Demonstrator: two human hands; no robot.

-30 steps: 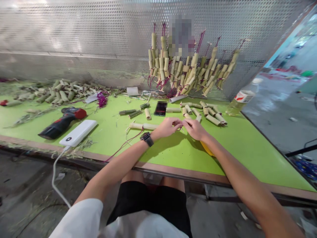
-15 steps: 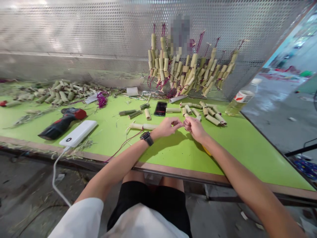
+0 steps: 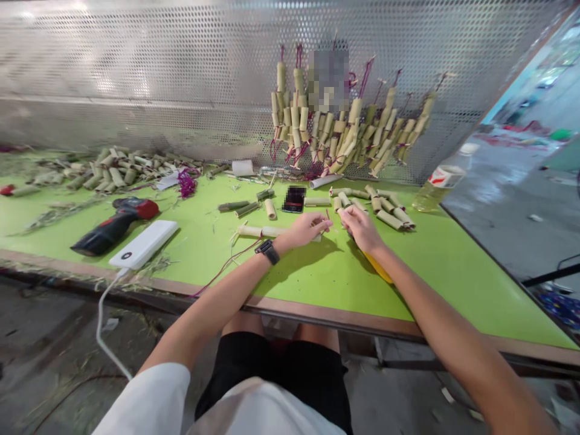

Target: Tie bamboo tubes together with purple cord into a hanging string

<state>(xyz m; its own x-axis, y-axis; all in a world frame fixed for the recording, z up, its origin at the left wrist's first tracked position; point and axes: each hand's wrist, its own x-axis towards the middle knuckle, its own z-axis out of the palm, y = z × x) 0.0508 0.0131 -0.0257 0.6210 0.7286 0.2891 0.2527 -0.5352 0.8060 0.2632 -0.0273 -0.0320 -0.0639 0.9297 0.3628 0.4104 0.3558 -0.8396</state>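
Note:
My left hand (image 3: 309,229) is closed in a pinch above the green table, and a short dark-red string end (image 3: 327,214) sticks up from its fingertips. Just to the right, a small gap away, the fingers of my right hand (image 3: 360,228) are also pinched; whatever they hold is too small to make out. Under my right wrist shows a yellow thing (image 3: 379,267), mostly covered. A long bamboo tube (image 3: 254,231) with a string tied round it lies beneath my left hand, its right part partly hidden. From it a dark-red cord (image 3: 226,264) runs to the table's front edge.
Cut bamboo pieces (image 3: 385,208) lie behind my right hand, near a bottle (image 3: 439,184). Strung bamboo bundles (image 3: 353,133) hang on the perforated metal panel. On the left are a cordless drill (image 3: 115,225), a white power bank (image 3: 144,243) and a bamboo heap (image 3: 113,169).
My hands have drawn slightly apart from where their fingertips met. The string end now stands up from my left fingers, and more of the yellow thing shows under my right wrist.

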